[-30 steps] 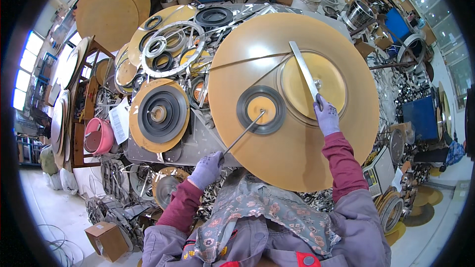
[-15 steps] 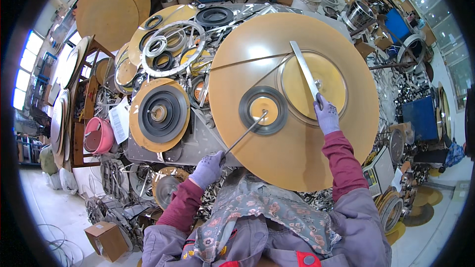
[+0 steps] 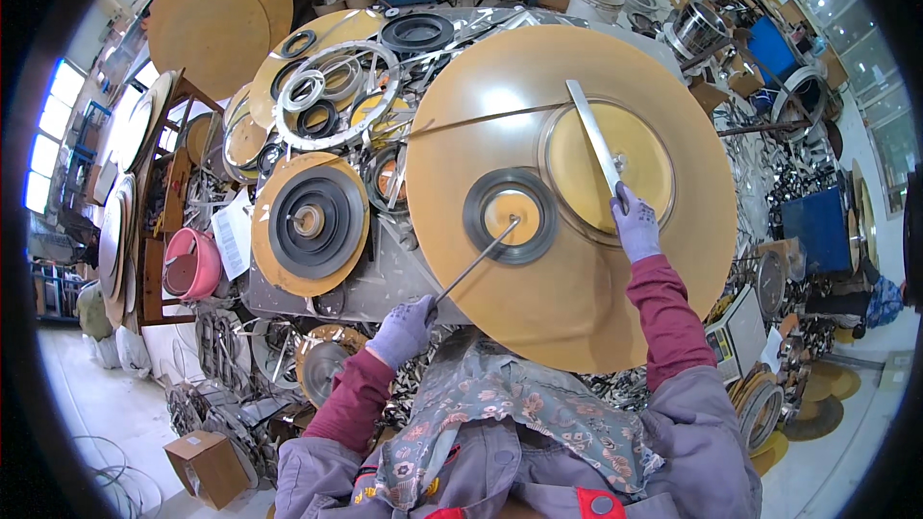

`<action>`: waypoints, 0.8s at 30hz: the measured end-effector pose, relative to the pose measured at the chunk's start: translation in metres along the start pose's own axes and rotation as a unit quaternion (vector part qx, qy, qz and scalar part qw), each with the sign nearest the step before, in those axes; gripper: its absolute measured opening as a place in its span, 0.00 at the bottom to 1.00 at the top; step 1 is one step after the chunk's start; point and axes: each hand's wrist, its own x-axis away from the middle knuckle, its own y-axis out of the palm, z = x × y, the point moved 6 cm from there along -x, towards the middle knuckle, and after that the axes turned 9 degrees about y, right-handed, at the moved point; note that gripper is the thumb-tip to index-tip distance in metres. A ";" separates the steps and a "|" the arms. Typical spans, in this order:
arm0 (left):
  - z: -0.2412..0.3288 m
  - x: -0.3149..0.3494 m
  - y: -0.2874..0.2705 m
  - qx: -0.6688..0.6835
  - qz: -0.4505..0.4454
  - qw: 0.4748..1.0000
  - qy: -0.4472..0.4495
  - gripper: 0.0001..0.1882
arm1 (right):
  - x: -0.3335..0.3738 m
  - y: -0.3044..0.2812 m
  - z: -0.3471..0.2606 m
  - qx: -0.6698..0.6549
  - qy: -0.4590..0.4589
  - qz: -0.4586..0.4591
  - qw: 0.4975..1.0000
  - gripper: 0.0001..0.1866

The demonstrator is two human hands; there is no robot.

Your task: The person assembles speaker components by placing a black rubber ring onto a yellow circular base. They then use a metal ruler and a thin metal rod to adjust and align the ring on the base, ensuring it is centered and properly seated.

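My left hand (image 3: 404, 331), in a lilac glove, is closed round the near end of a thin metal rod (image 3: 477, 260). The rod's far end meets the middle of a dark wound coil (image 3: 484, 238) on a large tan disc (image 3: 606, 317). My right hand (image 3: 636, 222), gloved alike, grips the lower end of a flat metal bar (image 3: 593, 135). That bar lies slantwise across a yellow round plate (image 3: 639, 149) ringed by thin strip. A narrow dark strip (image 3: 481, 119) runs from the disc's left edge to this ring.
Left of the big disc, a smaller tan disc carries a black coil (image 3: 288, 255). Behind it lie several rings and a white hoop (image 3: 281, 115). A pink bucket (image 3: 197, 255) stands left of the table. Metal scrap and a cardboard box (image 3: 207, 469) are on the floor.
The flat bar's upper end has shifted slightly right. The short slanting length of strip between coil and ring no longer shows, and a faint curved line appears low on the disc. My hands barely move.
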 end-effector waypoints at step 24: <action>0.001 0.000 0.000 0.000 0.017 1.000 0.004 0.05 | -0.006 0.000 0.007 0.000 0.005 -0.022 1.000 0.21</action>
